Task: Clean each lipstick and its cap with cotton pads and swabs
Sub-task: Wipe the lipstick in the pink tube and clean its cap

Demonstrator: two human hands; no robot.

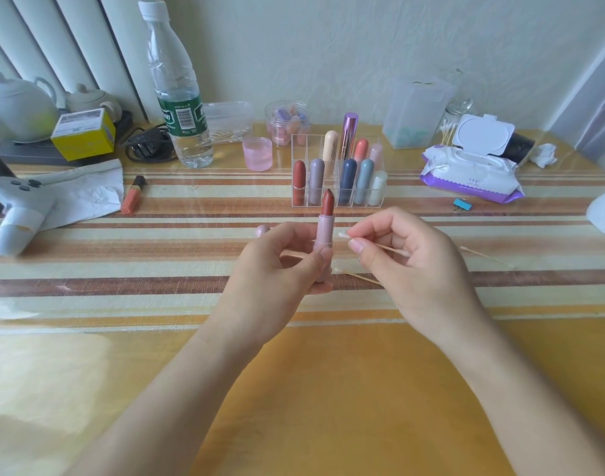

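The left hand [277, 266] grips an upright pale-pink plastic lipstick tube [323, 242] — its brick-red bullet [327, 202] raised — above the striped yellow tabletop [122, 269]; just right, the right hand [407, 259] pinches 1 wooden-stemmed white cotton swab [383, 246], its tip just beside the tube's collar

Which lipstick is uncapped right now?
The pink-cased lipstick upright in the left hand, red bullet exposed. Those in the clear organizer all wear caps.

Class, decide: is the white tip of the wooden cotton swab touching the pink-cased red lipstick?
Apart. The head view shows a narrow strip of striped tablecloth between the cotton swab tip and the pink-cased lipstick, held upright by the left hand.
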